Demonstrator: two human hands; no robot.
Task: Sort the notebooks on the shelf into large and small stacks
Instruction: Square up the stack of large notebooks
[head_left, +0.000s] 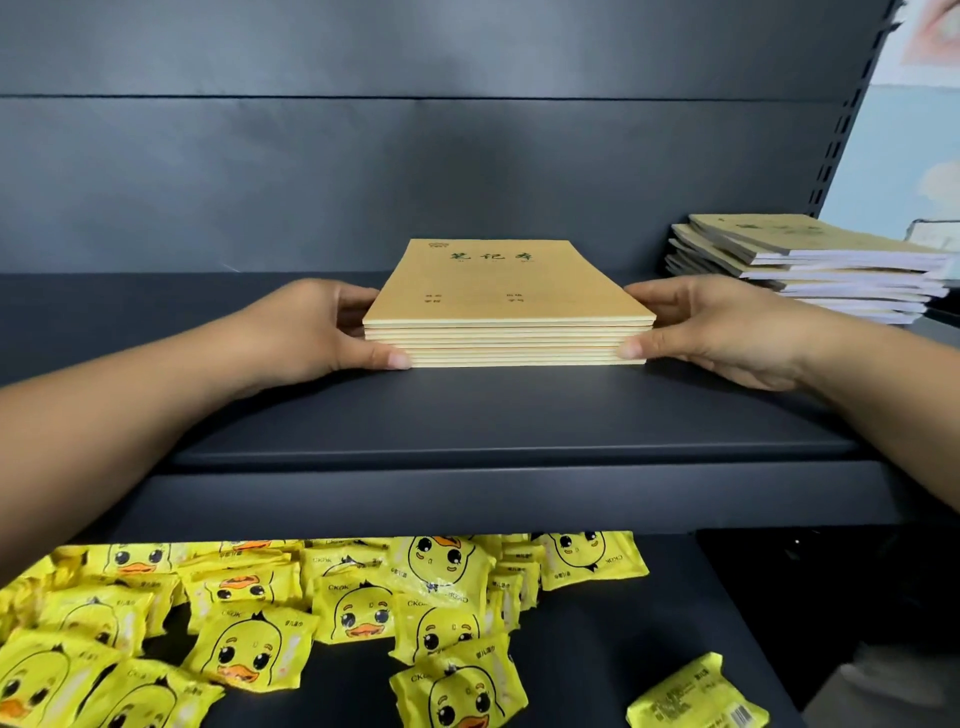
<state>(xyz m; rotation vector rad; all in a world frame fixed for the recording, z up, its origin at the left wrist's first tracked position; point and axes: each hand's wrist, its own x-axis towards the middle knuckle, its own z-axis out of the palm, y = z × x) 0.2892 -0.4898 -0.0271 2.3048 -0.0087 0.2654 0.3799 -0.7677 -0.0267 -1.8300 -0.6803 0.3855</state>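
A neat stack of tan notebooks (506, 291) with green characters on the top cover rests in the middle of the dark shelf (467, 415). My left hand (322, 327) presses against the stack's left side, thumb at the front bottom corner. My right hand (711, 327) holds the right side the same way. A second, looser stack of notebooks (810, 265) with tan covers and white page edges lies at the shelf's far right, its books fanned out unevenly.
The shelf's grey back panel (415, 156) rises behind the stacks, with a slotted upright (852, 114) at the right. On the lower shelf lie several yellow duck-face packets (311, 608).
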